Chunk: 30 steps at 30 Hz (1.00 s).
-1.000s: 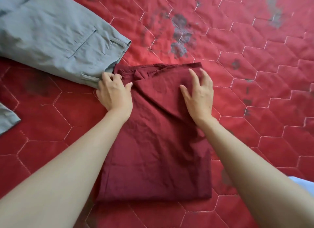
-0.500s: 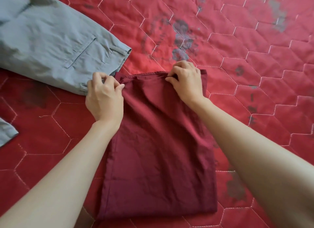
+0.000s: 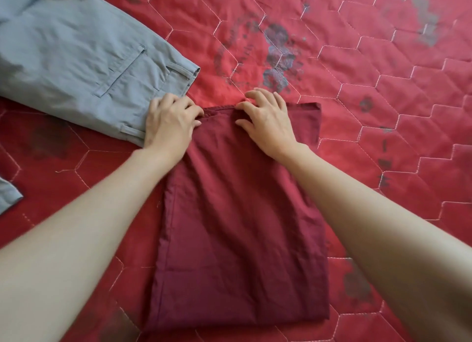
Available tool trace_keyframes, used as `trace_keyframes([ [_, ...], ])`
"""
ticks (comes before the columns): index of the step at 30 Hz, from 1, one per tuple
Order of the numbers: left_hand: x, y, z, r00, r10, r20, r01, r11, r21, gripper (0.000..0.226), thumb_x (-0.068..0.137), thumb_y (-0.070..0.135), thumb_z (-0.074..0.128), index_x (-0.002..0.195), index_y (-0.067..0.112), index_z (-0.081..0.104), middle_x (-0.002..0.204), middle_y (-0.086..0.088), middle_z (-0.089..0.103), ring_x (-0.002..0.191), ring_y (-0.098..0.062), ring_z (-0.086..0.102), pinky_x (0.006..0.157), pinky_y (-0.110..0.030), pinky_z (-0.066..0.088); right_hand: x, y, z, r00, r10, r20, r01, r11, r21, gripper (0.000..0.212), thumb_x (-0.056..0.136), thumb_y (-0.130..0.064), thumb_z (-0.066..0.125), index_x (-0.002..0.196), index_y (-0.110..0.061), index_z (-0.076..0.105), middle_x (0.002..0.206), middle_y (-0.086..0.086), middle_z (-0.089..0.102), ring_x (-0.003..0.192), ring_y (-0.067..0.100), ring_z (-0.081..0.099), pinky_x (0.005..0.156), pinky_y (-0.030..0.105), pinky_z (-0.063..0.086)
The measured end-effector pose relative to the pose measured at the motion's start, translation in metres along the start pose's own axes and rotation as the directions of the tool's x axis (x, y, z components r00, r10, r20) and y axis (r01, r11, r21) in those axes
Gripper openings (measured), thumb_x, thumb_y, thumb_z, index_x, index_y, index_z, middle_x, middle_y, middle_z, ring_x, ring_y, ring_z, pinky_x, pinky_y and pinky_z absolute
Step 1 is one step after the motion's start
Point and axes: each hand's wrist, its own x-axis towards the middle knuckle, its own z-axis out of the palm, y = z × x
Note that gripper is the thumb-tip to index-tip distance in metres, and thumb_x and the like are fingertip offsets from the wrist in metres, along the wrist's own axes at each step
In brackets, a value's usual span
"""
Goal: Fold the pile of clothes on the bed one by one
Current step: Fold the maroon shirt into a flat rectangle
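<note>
Forearms reach in from the near edge, one from 7 o'clock and one from 4 o'clock, both bare and meeting over a folded maroon garment [image 3: 237, 239] that lies flat on the bed in the middle of the view. This garment forms a tall rectangle, its near edge toward 6 o'clock and its far edge toward 12 o'clock, with a few soft creases across it. At its far left corner the left hand [image 3: 169, 126] curls its fingers and thumb together on the cloth edge, a closed grip pinching the maroon fabric, while the back of the hand overlaps the hem of the grey trousers [image 3: 76, 68] just beside it. The right hand [image 3: 268, 122] lies on the far edge of the same garment, near its middle, fingers spread and loosely bent, palm down, pressing rather than grasping; its fingertips reach just past the edge onto the red quilted bedspread [image 3: 383, 99]. Grey trousers stretch away toward 10 o'clock, a pocket and belt loops showing. Another scrap of grey cloth [image 3: 9, 196] sits at 9 o'clock. Dark faded patches mark the bedspread toward 12 and 2 o'clock.
</note>
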Motion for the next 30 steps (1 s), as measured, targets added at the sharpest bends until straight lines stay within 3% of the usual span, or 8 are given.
trace_keyframes([
  [6,0.03,-0.033,-0.022,0.943,0.138,0.303,-0.122,0.99,-0.07,0.027,0.074,0.04,0.077,0.096,0.025,0.071,0.08,0.002,0.054,0.094,-0.025,0.051,0.092,-0.037,0.029,0.001,0.006,0.005,0.994,0.101,-0.048,-0.094,0.986,0.139,0.032,0.09,-0.037,0.062,0.116,-0.018,0.06,0.133,-0.003,0.048,0.137,0.015,0.03,0.117,0.039,0.013],
  [11,0.028,-0.042,-0.035,0.98,0.117,0.159,-0.099,0.988,-0.12,0.017,0.073,0.032,0.08,0.081,0.02,0.07,0.068,0.005,0.051,0.081,-0.025,0.051,0.084,-0.041,0.035,0.002,0.009,0.003,0.977,0.138,-0.165,-0.102,0.973,0.207,0.026,0.089,-0.033,0.063,0.104,-0.011,0.067,0.125,0.003,0.056,0.128,0.021,0.042,0.114,0.039,0.019],
  [16,0.008,-0.028,-0.027,0.996,-0.016,0.083,0.016,1.0,0.008,0.015,0.084,0.021,0.069,0.095,0.01,0.069,0.104,-0.012,0.058,0.1,-0.035,0.051,0.087,-0.044,0.033,0.003,-0.001,0.005,0.982,0.165,-0.095,-0.155,0.982,0.106,0.029,0.097,-0.029,0.051,0.121,-0.014,0.057,0.136,0.001,0.047,0.135,0.018,0.034,0.117,0.037,0.013],
  [19,-0.026,0.008,-0.028,0.997,-0.049,-0.066,0.044,0.996,-0.072,0.024,0.087,0.018,0.055,0.107,0.009,0.066,0.114,-0.012,0.059,0.107,-0.033,0.053,0.091,-0.045,0.039,-0.017,-0.017,-0.001,0.966,0.209,-0.151,-0.185,0.97,0.159,0.037,0.101,-0.023,0.043,0.136,-0.012,0.05,0.149,0.007,0.038,0.144,0.021,0.025,0.119,0.037,0.011],
  [21,-0.065,0.046,-0.025,0.996,-0.017,-0.083,0.007,0.992,-0.129,0.032,0.088,0.016,0.051,0.116,0.009,0.064,0.124,-0.012,0.059,0.118,-0.031,0.053,0.101,-0.043,0.038,-0.047,-0.038,-0.005,0.958,0.214,-0.19,-0.169,0.959,0.228,0.038,0.1,-0.019,0.044,0.136,-0.008,0.052,0.149,0.013,0.039,0.144,0.027,0.028,0.119,0.04,0.015],
  [24,-0.139,0.095,-0.015,0.995,-0.023,0.093,0.038,0.986,-0.165,0.044,0.093,0.021,0.044,0.134,0.009,0.054,0.144,-0.012,0.047,0.138,-0.028,0.038,0.115,-0.048,0.025,-0.114,-0.068,0.002,0.959,0.197,-0.203,-0.141,0.955,0.263,0.038,0.098,-0.017,0.048,0.133,-0.006,0.055,0.146,0.017,0.044,0.141,0.032,0.033,0.119,0.045,0.02],
  [27,-0.207,0.108,-0.004,0.965,-0.059,0.256,0.082,0.993,-0.08,0.051,0.098,0.029,0.036,0.146,0.013,0.039,0.156,-0.012,0.029,0.145,-0.028,0.024,0.117,-0.052,0.016,-0.188,-0.08,0.021,0.973,0.207,-0.105,-0.182,0.961,0.209,0.042,0.1,-0.023,0.046,0.14,-0.012,0.049,0.151,0.016,0.038,0.144,0.03,0.028,0.12,0.046,0.017],
  [30,-0.257,0.103,0.002,0.944,-0.061,0.323,0.059,0.998,0.018,0.055,0.099,0.035,0.031,0.151,0.018,0.029,0.159,-0.011,0.02,0.147,-0.029,0.018,0.117,-0.053,0.01,-0.26,-0.073,0.039,0.971,0.236,-0.031,-0.232,0.968,0.093,0.047,0.101,-0.03,0.041,0.147,-0.018,0.04,0.155,0.014,0.03,0.146,0.028,0.023,0.12,0.047,0.016],
])
